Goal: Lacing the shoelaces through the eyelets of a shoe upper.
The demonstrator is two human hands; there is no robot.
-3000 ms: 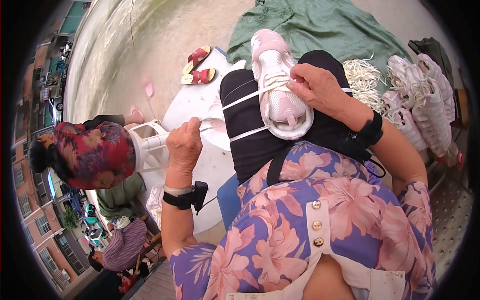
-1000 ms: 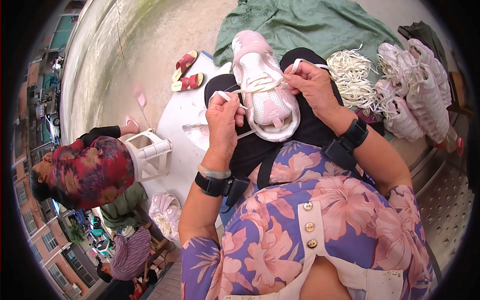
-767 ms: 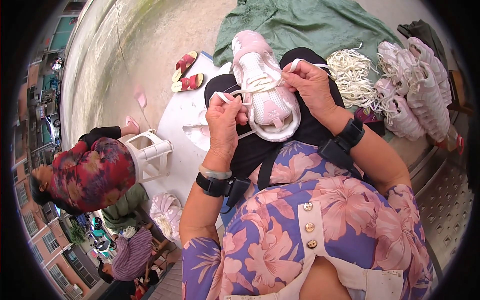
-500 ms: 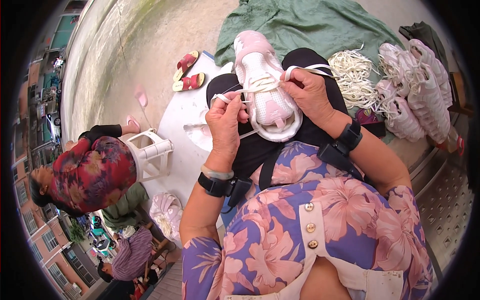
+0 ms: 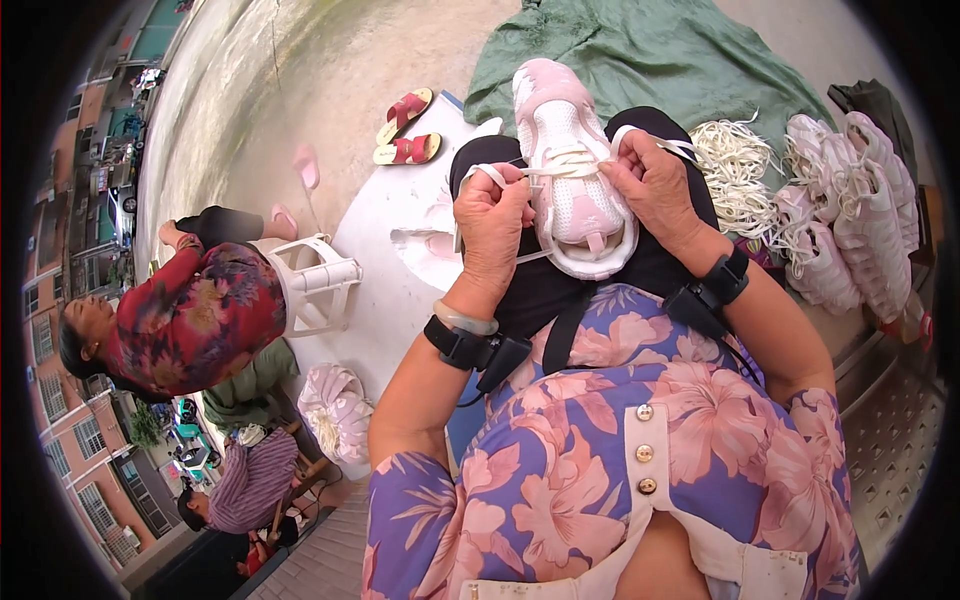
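Note:
A pink and white sneaker (image 5: 580, 212) lies across my lap, toe pointing away from me and heel nearest. White shoelace (image 5: 570, 164) crosses over its tongue area. On the sneaker's left side, my left hand (image 5: 490, 225) is closed, pinching one end of the lace, with a loop standing above the fingers. My right hand (image 5: 657, 190) pinches the other end at the upper right of the sneaker. From that hand a loose length of lace trails off to the right. Both hands are close beside the sneaker, and the lace runs between them.
A heap of white laces (image 5: 735, 165) lies right of my knee, beside several pale pink sneakers (image 5: 860, 215). Green cloth (image 5: 620, 60) spreads ahead. Red slippers (image 5: 408, 150) rest at the left, near a white plastic stool (image 5: 320, 285) where a person (image 5: 200, 320) sits.
The scene has shifted slightly rightward in the picture. Both hands keep their pinch on the lace, and the sneaker stays on my lap.

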